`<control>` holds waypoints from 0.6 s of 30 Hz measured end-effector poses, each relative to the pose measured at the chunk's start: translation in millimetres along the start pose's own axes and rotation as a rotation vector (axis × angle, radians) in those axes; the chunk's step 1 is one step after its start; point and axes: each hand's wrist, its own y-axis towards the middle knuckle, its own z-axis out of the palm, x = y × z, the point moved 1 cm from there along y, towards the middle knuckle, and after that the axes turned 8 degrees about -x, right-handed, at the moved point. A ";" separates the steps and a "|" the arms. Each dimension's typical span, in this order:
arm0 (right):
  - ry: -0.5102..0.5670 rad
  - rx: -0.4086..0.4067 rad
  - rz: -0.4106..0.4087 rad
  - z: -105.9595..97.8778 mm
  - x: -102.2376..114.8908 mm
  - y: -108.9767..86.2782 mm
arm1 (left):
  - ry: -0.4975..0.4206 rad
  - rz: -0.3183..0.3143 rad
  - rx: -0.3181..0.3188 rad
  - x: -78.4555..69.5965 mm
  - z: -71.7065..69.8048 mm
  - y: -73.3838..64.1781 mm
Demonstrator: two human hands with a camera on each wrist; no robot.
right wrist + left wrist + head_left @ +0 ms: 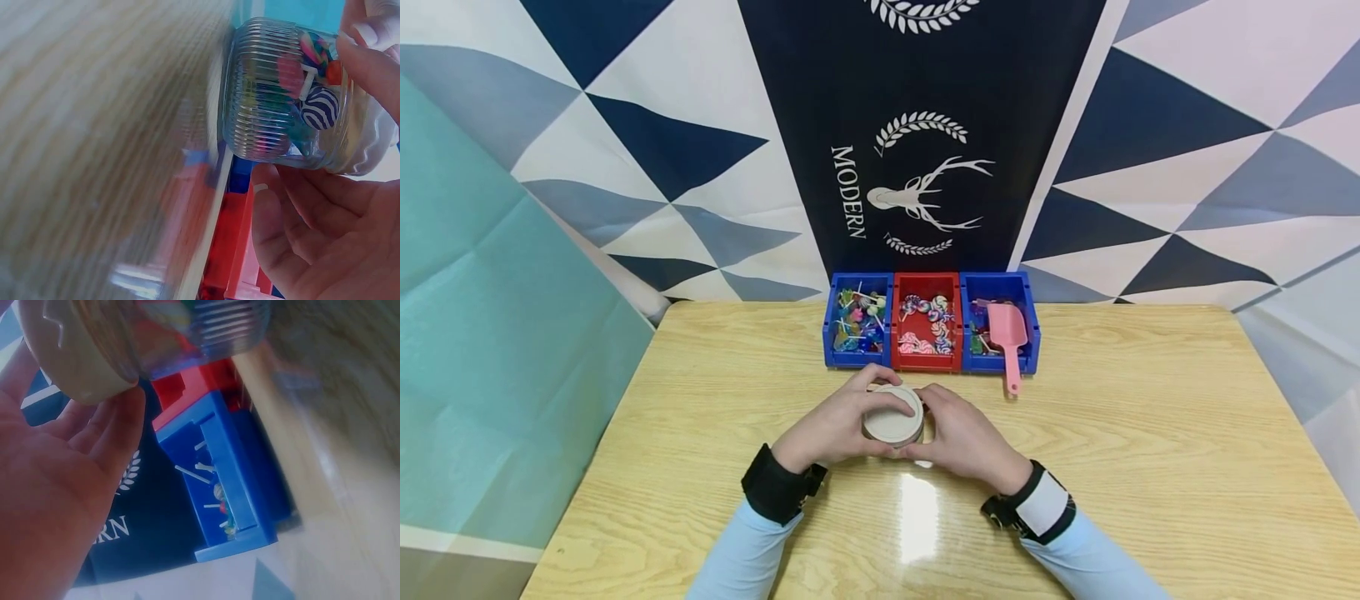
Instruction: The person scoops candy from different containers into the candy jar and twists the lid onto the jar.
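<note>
A clear ribbed jar [262,94] with a cream lid [891,421] stands upright on the table between both hands. Colourful lollipops [320,107], one with dark and white stripes, show through its wall. My left hand [838,423] grips the lid's rim from the left, one finger lying across its top. From the right, my right hand [966,435] holds the jar, thumb at the near side and fingers at the far side. The two thumbs meet at the front of the jar in the head view.
Behind the jar stand a left blue bin [859,360], a red bin [927,363] and a right blue bin [1033,333], all with lollipops or candy. A pink scoop [1009,333] leans in the right bin, its handle over the front edge. A patterned wall backs the wooden table [1150,433].
</note>
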 end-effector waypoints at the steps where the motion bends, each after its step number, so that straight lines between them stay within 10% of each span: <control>1: 0.000 -0.002 -0.002 0.0 -0.4 0.0 | 0.013 0.000 0.003 -0.8 0.5 0.3; 18: 0.016 0.003 0.003 0.1 -1.3 1.0 | 0.104 0.030 -0.002 -4.6 4.2 0.6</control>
